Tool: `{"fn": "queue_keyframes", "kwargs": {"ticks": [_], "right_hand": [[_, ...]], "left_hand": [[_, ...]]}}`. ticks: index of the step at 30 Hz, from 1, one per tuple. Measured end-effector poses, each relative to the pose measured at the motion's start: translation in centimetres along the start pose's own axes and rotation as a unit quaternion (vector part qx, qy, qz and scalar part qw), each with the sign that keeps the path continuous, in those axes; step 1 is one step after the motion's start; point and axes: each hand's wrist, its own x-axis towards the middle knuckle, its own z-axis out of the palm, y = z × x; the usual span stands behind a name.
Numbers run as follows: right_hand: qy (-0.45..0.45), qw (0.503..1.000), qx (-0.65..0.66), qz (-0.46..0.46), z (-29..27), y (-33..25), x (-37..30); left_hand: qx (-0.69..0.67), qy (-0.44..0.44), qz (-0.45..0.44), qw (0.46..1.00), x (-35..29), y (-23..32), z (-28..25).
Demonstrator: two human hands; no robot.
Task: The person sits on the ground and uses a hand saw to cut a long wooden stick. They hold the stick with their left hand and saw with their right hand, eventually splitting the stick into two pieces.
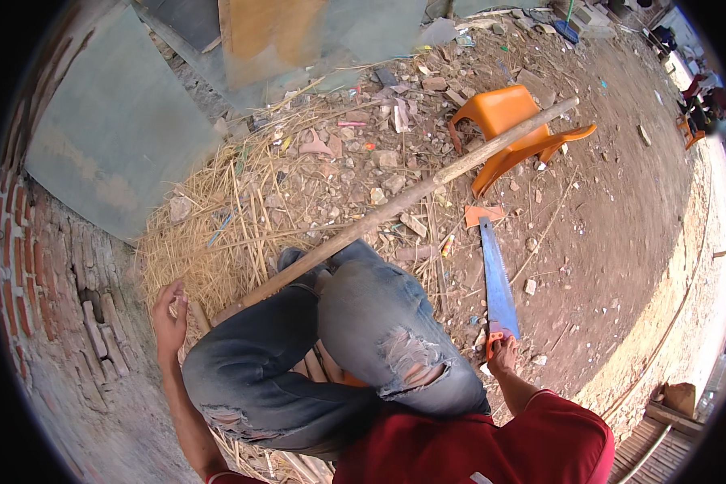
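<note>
My right hand (505,353) is closed round the orange handle of a handsaw (500,278), held low to my right over the dirt. Its bluish blade points away from me, with the tip over an orange scrap (473,214). A long wooden pole (403,202) runs slantwise in front of me, from beside my left thigh to an orange plastic chair (504,113), where its far end lies across the chair. My left hand (170,313) hovers near the pole's near end, above straw, fingers loosely bent and apart, holding nothing.
A worn brick wall (56,282) stands close on my left, with a grey-green panel (121,137) leaning against it. Straw (210,242) and broken rubble (387,159) cover the ground ahead. People (706,105) are at the far right. Slatted wood (649,452) lies at lower right.
</note>
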Motion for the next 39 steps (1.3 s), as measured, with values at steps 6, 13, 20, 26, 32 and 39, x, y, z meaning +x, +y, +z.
{"fn": "queue_keyframes", "kwargs": {"ticks": [6, 13, 20, 26, 32, 39], "right_hand": [[0.016, 0.999, 0.014, -0.041, 0.1, 0.9, -2.1], [-0.015, 0.977, 0.196, -0.084, -2.5, -2.7, -4.3], [0.283, 0.744, 0.602, -0.056, -8.0, -5.1, -7.8], [0.247, 0.567, 0.786, 0.004, -16.2, -3.5, -11.3], [0.331, 0.619, 0.712, 0.018, -25.1, -7.3, -9.6], [0.417, 0.63, 0.642, -0.129, -28.8, -10.0, -9.5]], "left_hand": [[0.127, -0.275, 0.28, 0.911, 14.9, 13.3, 10.9], [0.013, -0.194, 0.17, 0.966, 13.9, 21.2, 40.1], [-0.054, -0.239, 0.051, 0.968, 18.0, 23.3, 42.9], [-0.09, -0.159, 0.07, 0.981, 25.7, 25.8, 39.1], [-0.032, -0.188, 0.082, 0.978, 26.4, 26.8, 39.3], [-0.013, -0.104, 0.177, 0.979, 21.5, 22.2, 46.1]]}}
